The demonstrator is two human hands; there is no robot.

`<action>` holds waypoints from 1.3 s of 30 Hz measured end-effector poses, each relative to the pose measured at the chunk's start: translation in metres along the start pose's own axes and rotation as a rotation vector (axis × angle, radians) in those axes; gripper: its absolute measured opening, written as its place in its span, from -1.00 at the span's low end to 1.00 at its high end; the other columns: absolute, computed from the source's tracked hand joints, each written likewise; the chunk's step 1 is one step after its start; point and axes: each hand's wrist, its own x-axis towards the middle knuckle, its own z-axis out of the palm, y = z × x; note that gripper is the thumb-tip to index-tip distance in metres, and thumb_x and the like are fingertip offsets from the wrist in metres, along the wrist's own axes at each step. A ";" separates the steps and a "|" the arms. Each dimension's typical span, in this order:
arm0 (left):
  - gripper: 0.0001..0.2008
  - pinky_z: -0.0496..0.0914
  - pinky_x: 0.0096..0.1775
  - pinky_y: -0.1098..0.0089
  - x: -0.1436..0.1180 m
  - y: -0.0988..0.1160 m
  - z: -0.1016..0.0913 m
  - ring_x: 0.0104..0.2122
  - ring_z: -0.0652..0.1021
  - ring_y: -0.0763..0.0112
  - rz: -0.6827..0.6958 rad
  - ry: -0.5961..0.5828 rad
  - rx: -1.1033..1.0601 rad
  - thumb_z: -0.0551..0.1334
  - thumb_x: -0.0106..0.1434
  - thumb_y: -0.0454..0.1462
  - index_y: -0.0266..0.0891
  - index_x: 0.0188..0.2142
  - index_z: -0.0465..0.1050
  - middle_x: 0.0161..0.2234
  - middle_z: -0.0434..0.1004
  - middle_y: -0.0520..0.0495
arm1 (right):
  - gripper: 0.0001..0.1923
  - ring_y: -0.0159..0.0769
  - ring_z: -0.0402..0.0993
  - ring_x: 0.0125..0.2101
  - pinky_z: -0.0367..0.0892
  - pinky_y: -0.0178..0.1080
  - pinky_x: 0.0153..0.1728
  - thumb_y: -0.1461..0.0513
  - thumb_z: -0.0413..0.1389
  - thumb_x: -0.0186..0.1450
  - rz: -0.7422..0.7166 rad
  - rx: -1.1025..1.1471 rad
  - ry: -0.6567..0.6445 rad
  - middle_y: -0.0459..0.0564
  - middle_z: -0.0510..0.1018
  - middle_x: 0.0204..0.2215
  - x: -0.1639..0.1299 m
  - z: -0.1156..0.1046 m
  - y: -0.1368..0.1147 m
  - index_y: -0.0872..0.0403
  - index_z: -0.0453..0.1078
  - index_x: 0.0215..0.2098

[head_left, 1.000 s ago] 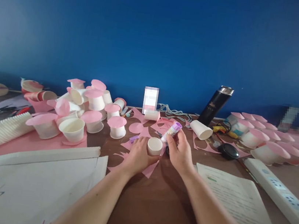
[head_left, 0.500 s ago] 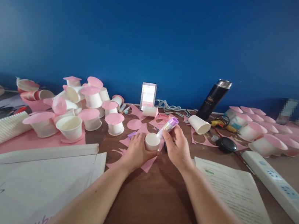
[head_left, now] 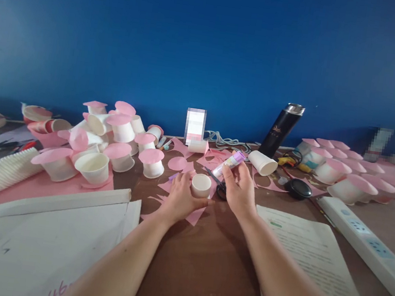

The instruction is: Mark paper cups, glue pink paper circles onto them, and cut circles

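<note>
At mid-bench, the left hand (head_left: 180, 198) grips a small white paper cup (head_left: 201, 185) standing on pink paper scraps (head_left: 193, 214); the right hand (head_left: 240, 189) holds a purple-capped glue stick (head_left: 229, 163) tilted just beside it. A careless nudge could tip the light cup, or snag the black-handled scissors (head_left: 218, 186) underneath.

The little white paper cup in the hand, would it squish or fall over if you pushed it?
Probably yes. The paper cup looks thin and seems empty, so it is likely very light and would slide or tip at a nudge. The left hand wraps its side, which likely steadies it. The glue stick in the right hand could dent its rim if pressed hard.
</note>
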 end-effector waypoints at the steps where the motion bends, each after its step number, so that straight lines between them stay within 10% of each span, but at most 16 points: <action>1: -0.21 0.20 0.08 0.04 0.000 0.001 0.001 0.11 0.27 -0.02 -0.002 0.018 0.004 0.41 -0.10 -0.02 -0.19 0.09 0.18 0.07 0.26 -0.22 | -0.67 -0.18 0.48 -0.26 0.40 -0.14 -0.23 0.03 0.04 0.30 0.002 0.023 -0.011 0.02 0.54 -0.25 -0.001 0.001 -0.002 0.03 0.33 -0.06; 9: -0.54 0.32 -0.07 0.14 0.003 0.000 -0.001 -0.09 0.44 0.12 0.043 0.032 0.002 0.36 0.01 -0.15 -0.20 -0.13 0.30 -0.13 0.42 -0.16 | -0.70 -0.18 0.47 -0.19 0.35 -0.15 -0.15 0.06 0.01 0.33 -0.082 -0.087 -0.121 0.01 0.54 -0.18 -0.005 0.004 -0.009 0.00 0.34 -0.04; 39: -0.47 0.35 -0.02 0.14 0.006 -0.007 -0.009 -0.03 0.47 0.11 0.081 -0.087 -0.068 0.34 0.01 -0.20 -0.20 -0.01 0.32 -0.04 0.46 -0.17 | -0.77 -0.21 0.44 -0.30 0.32 -0.19 -0.23 0.06 -0.02 0.35 -0.094 -0.165 -0.178 -0.03 0.52 -0.29 0.001 -0.003 -0.004 0.02 0.32 -0.16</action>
